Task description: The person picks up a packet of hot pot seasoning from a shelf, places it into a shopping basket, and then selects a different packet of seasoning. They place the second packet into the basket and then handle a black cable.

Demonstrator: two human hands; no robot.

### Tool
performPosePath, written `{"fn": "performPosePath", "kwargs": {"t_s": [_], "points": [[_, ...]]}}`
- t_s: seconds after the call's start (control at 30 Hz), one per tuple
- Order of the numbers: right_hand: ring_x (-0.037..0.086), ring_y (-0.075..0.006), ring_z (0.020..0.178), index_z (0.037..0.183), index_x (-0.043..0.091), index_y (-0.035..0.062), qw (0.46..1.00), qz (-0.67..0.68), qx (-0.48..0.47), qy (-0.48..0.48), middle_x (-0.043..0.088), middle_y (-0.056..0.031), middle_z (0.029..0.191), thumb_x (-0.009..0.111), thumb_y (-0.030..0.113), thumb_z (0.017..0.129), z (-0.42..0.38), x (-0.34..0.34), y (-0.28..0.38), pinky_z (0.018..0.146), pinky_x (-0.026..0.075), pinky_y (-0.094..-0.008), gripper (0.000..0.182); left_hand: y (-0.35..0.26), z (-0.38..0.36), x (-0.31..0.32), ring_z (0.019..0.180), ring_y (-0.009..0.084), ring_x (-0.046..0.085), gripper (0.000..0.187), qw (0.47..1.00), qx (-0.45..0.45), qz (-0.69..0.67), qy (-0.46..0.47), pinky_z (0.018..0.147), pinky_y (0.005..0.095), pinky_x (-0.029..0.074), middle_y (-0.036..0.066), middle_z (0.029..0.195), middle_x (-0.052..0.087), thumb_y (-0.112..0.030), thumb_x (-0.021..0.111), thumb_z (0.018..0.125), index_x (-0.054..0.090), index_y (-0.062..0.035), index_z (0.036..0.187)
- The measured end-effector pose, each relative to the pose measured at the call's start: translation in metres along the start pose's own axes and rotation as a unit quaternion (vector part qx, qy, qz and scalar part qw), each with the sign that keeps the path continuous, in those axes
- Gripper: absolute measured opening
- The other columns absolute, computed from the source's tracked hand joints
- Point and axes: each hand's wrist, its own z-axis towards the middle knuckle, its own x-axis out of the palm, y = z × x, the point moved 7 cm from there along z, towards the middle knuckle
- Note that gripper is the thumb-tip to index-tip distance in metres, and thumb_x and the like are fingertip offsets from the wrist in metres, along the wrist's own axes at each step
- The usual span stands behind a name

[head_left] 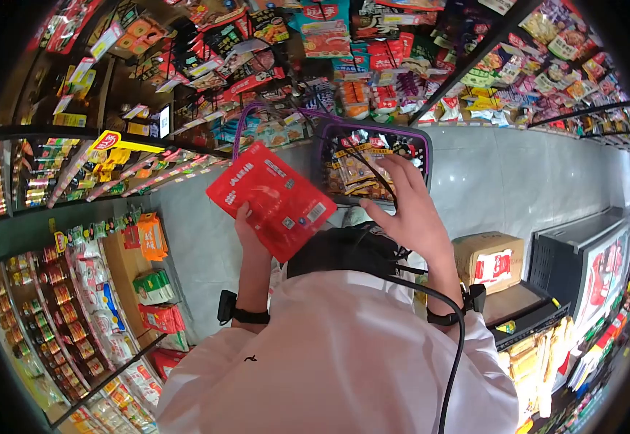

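Note:
My left hand [250, 235] grips a red packaged-food pouch [271, 195] by its lower left side, with white print and a barcode facing me. Only the thumb and part of that hand show; the other fingers are behind the pouch. My right hand [415, 217] is open, thumb and fingers apart, over the right side of a black shopping basket [320, 163] with a purple rim. Inside the basket lie clear packets of brown food [352, 176]. A thin black cable crosses in front of the basket beside my right fingers.
Shelves of bagged snacks [322, 36] run along the far side, and more shelves curve round on the left [76, 311]. Grey tiled floor [488, 173] lies between them. A cardboard box [488, 253] and a glass-fronted cabinet [590, 267] stand at right.

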Motion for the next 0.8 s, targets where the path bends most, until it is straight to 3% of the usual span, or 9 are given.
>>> {"fn": "performPosePath", "kwargs": {"t_s": [0.17, 0.27, 0.3, 0.4, 0.43, 0.57, 0.67, 0.7, 0.8], "points": [[0.05, -0.045, 0.125, 0.144, 0.035, -0.0015, 0.978, 0.028, 0.143, 0.147, 0.048, -0.0302, 0.137, 0.074, 0.041, 0.082, -0.001, 0.039, -0.06, 0.105, 0.041, -0.0454, 0.085, 0.03, 0.01, -0.028, 0.114, 0.0343, 0.06, 0.042, 0.998, -0.054, -0.017, -0.02, 0.101, 0.0509, 0.047, 0.015, 0.125, 0.062, -0.025, 0.05, 0.092, 0.051, -0.0053, 0.129], [0.057, -0.0444, 0.119, 0.146, 0.032, -0.003, 0.975, 0.019, 0.141, 0.169, 0.055, -0.03, 0.13, 0.074, 0.044, 0.081, -0.001, 0.057, -0.079, 0.101, 0.045, -0.0439, 0.09, 0.041, 0.015, -0.029, 0.112, 0.0335, 0.062, 0.039, 0.996, -0.075, -0.045, -0.022, 0.1, 0.0502, 0.048, 0.013, 0.122, 0.063, -0.023, 0.051, 0.091, 0.053, -0.0071, 0.127], [0.058, -0.0303, 0.12, 0.144, 0.035, -0.0073, 0.956, 0.083, 0.2, 0.197, 0.058, -0.0267, 0.126, 0.077, 0.037, 0.082, -0.002, 0.064, -0.083, 0.102, 0.044, -0.0361, 0.087, 0.044, 0.016, -0.028, 0.111, 0.0333, 0.062, 0.038, 0.995, -0.083, -0.053, -0.024, 0.099, 0.0501, 0.049, 0.013, 0.121, 0.064, -0.021, 0.052, 0.091, 0.053, -0.0076, 0.126], [0.064, -0.0222, 0.104, 0.139, 0.041, -0.0084, 0.943, 0.101, 0.229, 0.22, 0.066, -0.0204, 0.111, 0.078, 0.036, 0.082, -0.002, 0.074, -0.09, 0.093, 0.049, -0.0318, 0.081, 0.047, 0.014, -0.023, 0.109, 0.0325, 0.063, 0.038, 0.994, -0.087, -0.056, -0.019, 0.098, 0.0493, 0.05, 0.013, 0.121, 0.064, -0.02, 0.053, 0.09, 0.054, -0.0073, 0.126], [0.064, -0.0152, 0.09, 0.134, 0.047, -0.0086, 0.946, 0.082, 0.213, 0.229, 0.068, -0.0126, 0.097, 0.072, 0.027, 0.089, 0.003, 0.066, -0.074, 0.085, 0.051, -0.0283, 0.063, 0.047, 0.013, -0.019, 0.109, 0.0322, 0.064, 0.039, 0.995, -0.085, -0.053, -0.014, 0.097, 0.049, 0.05, 0.013, 0.121, 0.065, -0.02, 0.053, 0.09, 0.054, -0.0069, 0.126], [0.059, -0.0117, 0.086, 0.128, 0.056, -0.0036, 0.948, 0.195, 0.171, 0.184, 0.066, -0.0074, 0.095, 0.054, 0.009, 0.099, 0.002, 0.072, -0.077, 0.081, 0.049, -0.0255, 0.032, 0.042, 0.006, -0.006, 0.107, 0.0319, 0.064, 0.036, 0.995, -0.073, -0.07, 0.002, 0.096, 0.0489, 0.051, 0.012, 0.119, 0.066, -0.019, 0.054, 0.089, 0.056, -0.0072, 0.124], [0.059, -0.0116, 0.09, 0.128, 0.057, -0.0028, 0.959, 0.224, 0.114, 0.135, 0.066, -0.0093, 0.101, 0.053, 0.01, 0.099, 0.005, 0.071, -0.065, 0.081, 0.048, -0.0254, 0.032, 0.038, 0.003, -0.007, 0.106, 0.032, 0.065, 0.036, 0.995, -0.057, -0.081, 0.006, 0.096, 0.0492, 0.051, 0.012, 0.119, 0.066, -0.019, 0.054, 0.089, 0.056, -0.0069, 0.124], [0.065, -0.0263, 0.093, 0.127, 0.057, -0.0013, 0.969, 0.214, 0.063, 0.104, 0.066, -0.0193, 0.104, 0.053, 0.012, 0.098, 0.009, 0.064, -0.049, 0.085, 0.049, -0.0324, 0.033, 0.037, 0.003, -0.009, 0.106, 0.032, 0.065, 0.037, 0.995, -0.052, -0.084, 0.01, 0.096, 0.0495, 0.051, 0.012, 0.119, 0.066, -0.019, 0.054, 0.089, 0.056, -0.0068, 0.124], [0.064, -0.0321, 0.103, 0.129, 0.056, -0.0014, 0.976, 0.181, 0.02, 0.115, 0.065, -0.0208, 0.111, 0.053, 0.011, 0.098, 0.013, 0.064, -0.026, 0.091, 0.048, -0.0345, 0.034, 0.032, 0.003, -0.018, 0.108, 0.0327, 0.064, 0.039, 0.995, -0.037, -0.091, 0.01, 0.096, 0.0506, 0.051, 0.013, 0.121, 0.065, -0.019, 0.054, 0.09, 0.055, -0.0064, 0.126]]}}
